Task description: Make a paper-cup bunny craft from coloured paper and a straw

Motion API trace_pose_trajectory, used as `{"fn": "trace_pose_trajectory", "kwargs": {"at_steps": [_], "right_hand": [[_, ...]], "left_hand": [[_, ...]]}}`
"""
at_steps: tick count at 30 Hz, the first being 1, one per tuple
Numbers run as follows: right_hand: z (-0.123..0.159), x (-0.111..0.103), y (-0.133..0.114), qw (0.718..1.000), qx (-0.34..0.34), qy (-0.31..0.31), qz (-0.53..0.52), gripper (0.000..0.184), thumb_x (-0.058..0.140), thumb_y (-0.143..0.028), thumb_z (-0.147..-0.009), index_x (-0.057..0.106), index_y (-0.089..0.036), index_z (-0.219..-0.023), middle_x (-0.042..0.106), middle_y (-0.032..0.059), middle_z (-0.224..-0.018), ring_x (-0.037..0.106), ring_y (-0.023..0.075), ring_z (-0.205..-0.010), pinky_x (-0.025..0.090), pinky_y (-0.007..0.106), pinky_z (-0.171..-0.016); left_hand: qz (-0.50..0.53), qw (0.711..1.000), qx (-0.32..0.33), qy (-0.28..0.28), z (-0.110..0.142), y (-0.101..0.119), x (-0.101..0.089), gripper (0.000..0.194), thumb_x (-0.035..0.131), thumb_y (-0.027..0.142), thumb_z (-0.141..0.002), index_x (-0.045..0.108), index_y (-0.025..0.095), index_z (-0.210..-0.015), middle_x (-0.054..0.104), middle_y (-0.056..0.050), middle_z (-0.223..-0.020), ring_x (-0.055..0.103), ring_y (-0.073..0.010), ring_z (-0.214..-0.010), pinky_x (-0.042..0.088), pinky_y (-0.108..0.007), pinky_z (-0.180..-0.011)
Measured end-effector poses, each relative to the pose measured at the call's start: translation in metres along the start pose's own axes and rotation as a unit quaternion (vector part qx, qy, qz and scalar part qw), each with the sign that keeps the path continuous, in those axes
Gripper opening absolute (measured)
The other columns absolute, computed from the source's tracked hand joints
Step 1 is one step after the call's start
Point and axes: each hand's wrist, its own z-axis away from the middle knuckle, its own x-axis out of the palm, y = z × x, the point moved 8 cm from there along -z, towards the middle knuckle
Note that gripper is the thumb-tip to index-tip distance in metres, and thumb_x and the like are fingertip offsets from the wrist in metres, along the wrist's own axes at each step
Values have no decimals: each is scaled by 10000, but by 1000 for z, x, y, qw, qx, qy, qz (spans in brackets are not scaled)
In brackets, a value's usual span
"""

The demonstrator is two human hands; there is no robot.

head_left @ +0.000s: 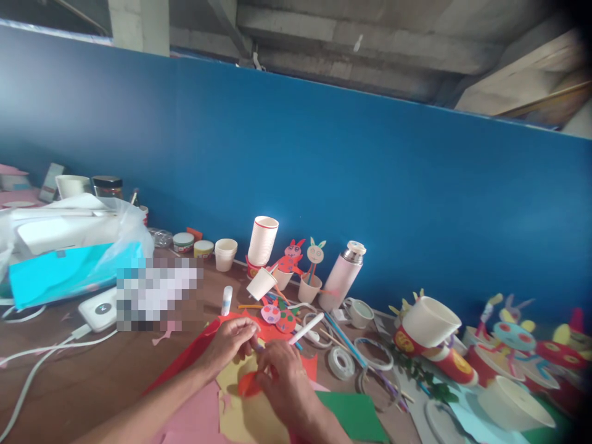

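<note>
As left fingers point(250, 332) and right fingers point(268, 368) curl, grip unclear, a red cup's point(422, 337) emblem point(406, 341) looks illegible.

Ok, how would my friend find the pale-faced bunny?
Find the big blue wall, then the pink flask before it. Just left of the flask, the bunny pokes up from a white cup. It has a cream face and greenish ears; its left neighbour is pink and red.

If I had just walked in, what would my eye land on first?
Probably the big blue wall, filling much of the view behind the table. In front of it, near the middle, a tall stack of white cups stands beside two long-eared paper figures. Below, the left hand and right hand are close together over yellow paper.
</note>
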Motion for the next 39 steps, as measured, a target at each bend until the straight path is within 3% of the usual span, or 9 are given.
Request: {"fn": "trace_pose_trajectory", "kwargs": {"at_steps": [5, 9, 12, 15, 17, 20, 27, 32, 39], "right_hand": [[-7, -13, 32, 962, 158, 55, -218, 77, 474, -200, -767, 481, -171, -695, 522, -19, -624, 484, 120, -584, 382, 221, -568], [-7, -5, 45, 931, 186, 75, -306, 105, 497, -247, -757, 449, -174, -699, 513, -28, -588, 472, 111, -521, 364, 210, -505], [-8, -15, 43, 957, 173, 88, -218, 110, 486, -243, -763, 488, -168, -682, 530, -17, -605, 477, 114, -545, 354, 206, -516], [-8, -35, 36, 985, 146, 82, -40, 159, 482, -242, -766, 552, -164, -647, 552, -10, -618, 472, 112, -566, 331, 207, -537], [-5, -35, 35, 988, 140, 6, 62, 182, 498, -241, -749, 572, -171, -598, 539, -23, -535, 453, 102, -503, 293, 208, -499], [4, -27, 35, 973, 117, -84, 180, 125, 563, -270, -683, 618, -196, -598, 598, -8, -559, 518, 130, -531, 293, 222, -508], [16, -7, 30, 920, 77, -124, 363, 142, 525, -244, -707, 661, -209, -727, 665, 75, -766, 609, 239, -719, 379, 289, -616], [8, -19, 28, 907, 71, -81, 408, 155, 496, -124, -701, 645, -164, -714, 660, 98, -732, 611, 236, -699, 357, 277, -604], [-6, -53, 16, 952, 90, 3, 291, 221, 434, -183, -808, 574, -183, -638, 626, 21, -603, 559, 132, -566, 250, 229, -510]], "left_hand": [[15, 998, -33, -52, 4, -6, 10, 365, 476, 481, -778, 578, 138, -708, 562, 10, -580, 489, -105, -508, 366, -210, -492], [-29, 994, -28, -99, 7, -12, 21, 352, 520, 471, -754, 528, 146, -618, 510, 31, -488, 450, -91, -445, 312, -198, -445], [-55, 995, -17, -82, 5, -13, 19, 294, 581, 424, -710, 516, 154, -616, 478, 53, -448, 390, -75, -394, 256, -192, -401], [-50, 998, -15, -41, 0, -14, 9, 303, 570, 418, -713, 473, 166, -576, 442, 64, -397, 349, -68, -365, 229, -194, -391], [-36, 999, -9, -8, -4, -14, 0, 323, 572, 416, -711, 432, 174, -548, 431, 66, -375, 354, -67, -360, 226, -194, -396], [5, 1000, -12, 22, -8, -17, -9, 327, 581, 412, -701, 410, 179, -548, 447, 62, -360, 383, -69, -353, 229, -188, -398], [107, 994, -11, 5, -13, -23, -9, 251, 596, 371, -708, 495, 155, -629, 579, 6, -455, 489, -92, -405, 350, -192, -438], [173, 984, -48, 2, -10, -22, -8, 208, 630, 325, -682, 529, 145, -713, 615, -10, -541, 563, -116, -480, 381, -188, -429], [187, 974, -74, -108, 7, -9, 15, 134, 647, 245, -694, 609, 128, -746, 589, -20, -685, 548, -128, -616, 432, -222, -473]]}}
